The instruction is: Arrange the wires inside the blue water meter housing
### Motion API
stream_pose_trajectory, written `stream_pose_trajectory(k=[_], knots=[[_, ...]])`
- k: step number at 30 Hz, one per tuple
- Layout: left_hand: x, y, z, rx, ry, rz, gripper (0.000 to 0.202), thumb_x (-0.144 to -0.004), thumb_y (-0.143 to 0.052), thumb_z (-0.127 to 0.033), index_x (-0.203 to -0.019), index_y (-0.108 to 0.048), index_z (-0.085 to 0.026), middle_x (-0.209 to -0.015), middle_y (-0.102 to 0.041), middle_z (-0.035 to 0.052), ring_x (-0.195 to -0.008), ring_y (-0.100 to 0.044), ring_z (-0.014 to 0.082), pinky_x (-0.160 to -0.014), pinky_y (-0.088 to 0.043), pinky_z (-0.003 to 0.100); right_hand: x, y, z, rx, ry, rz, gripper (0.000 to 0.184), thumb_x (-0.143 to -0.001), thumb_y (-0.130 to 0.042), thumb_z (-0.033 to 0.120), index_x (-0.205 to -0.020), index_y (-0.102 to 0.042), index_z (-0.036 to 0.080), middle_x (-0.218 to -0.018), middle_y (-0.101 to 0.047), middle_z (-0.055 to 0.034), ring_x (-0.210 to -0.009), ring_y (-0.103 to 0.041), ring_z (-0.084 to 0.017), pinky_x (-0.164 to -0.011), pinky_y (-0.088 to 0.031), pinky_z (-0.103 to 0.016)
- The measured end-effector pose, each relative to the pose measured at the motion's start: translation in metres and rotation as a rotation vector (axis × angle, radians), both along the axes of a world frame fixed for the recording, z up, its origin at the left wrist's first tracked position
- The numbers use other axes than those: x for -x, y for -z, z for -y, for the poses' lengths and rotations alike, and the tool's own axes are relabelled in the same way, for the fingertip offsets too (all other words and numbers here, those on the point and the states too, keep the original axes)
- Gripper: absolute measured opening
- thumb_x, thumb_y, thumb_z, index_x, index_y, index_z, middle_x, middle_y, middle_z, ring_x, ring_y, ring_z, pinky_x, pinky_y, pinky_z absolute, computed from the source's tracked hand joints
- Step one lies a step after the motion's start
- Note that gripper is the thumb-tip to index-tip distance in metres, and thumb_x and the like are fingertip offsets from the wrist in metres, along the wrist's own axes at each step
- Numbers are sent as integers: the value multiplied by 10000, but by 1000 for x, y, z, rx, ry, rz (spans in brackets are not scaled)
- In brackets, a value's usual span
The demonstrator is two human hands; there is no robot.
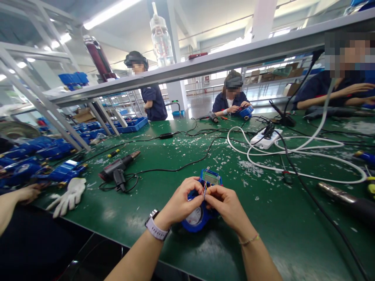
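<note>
A blue round-bodied meter rests on the green table in front of me, with a small circuit board and display at its far end. Thin coloured wires run from the board. My left hand, with a watch on its wrist, pinches the wires from the left. From the right, my right hand pinches the same wires, its fingertips close against the left ones. Both hands partly cover the meter, and the exact wire ends are hidden between the fingers.
A heat gun and a white glove lie to the left, near piled blue meters and a person's hand. White scraps, cables, a power strip and another heat gun occupy the right. Co-workers sit opposite beneath a shelf.
</note>
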State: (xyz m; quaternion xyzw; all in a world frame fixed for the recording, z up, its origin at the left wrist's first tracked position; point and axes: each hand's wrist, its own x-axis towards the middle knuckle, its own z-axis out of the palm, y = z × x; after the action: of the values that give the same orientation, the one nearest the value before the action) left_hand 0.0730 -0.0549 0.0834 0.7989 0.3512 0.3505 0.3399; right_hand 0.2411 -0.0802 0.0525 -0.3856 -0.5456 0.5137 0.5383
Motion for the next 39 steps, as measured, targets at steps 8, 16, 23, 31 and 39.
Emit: stream_pose_trajectory(k=[8,16,23,31,39], knots=[[1,3,-1,10,15,34,80,-808,-615,-187,-748,-563,-197,-932,-652,38,-1177,-512,224,-1110,-347,424,-1,0,2,5,-51,-8,233,-762,-698,385,-745,-641,159,-690,-603,-11,-623,-535,-149,-578,-443,-243],[-5,5,3,-101,-56,56,104,-783,-603,-155,-710,-539,-195,-828,-645,19,-1031,-585,200,-1059,-400,400,-1,-8,4,9,-64,17,250,-777,-676,396,-740,-626,154,-649,-582,-4,-603,-526,-144,-576,-412,-242],[-6,3,5,-156,-56,27,101,-769,-616,-150,-705,-553,-197,-824,-654,16,-980,-606,193,-1063,-412,406,-1,-4,2,21,-75,23,285,-784,-674,420,-695,-596,161,-635,-573,-4,-590,-517,-145,-565,-402,-248],[-6,2,5,-138,-53,31,104,-775,-615,-168,-701,-550,-202,-817,-655,17,-982,-603,201,-1053,-419,422,-3,-5,3,23,-79,30,207,-765,-633,350,-687,-552,176,-624,-570,6,-579,-509,-141,-562,-398,-248],[-6,5,4,-125,-48,29,110,-782,-602,-138,-713,-543,-201,-827,-647,13,-978,-596,187,-1072,-402,410,-3,-4,3,32,-93,12,211,-776,-649,350,-710,-558,172,-637,-583,2,-595,-522,-142,-581,-412,-248]])
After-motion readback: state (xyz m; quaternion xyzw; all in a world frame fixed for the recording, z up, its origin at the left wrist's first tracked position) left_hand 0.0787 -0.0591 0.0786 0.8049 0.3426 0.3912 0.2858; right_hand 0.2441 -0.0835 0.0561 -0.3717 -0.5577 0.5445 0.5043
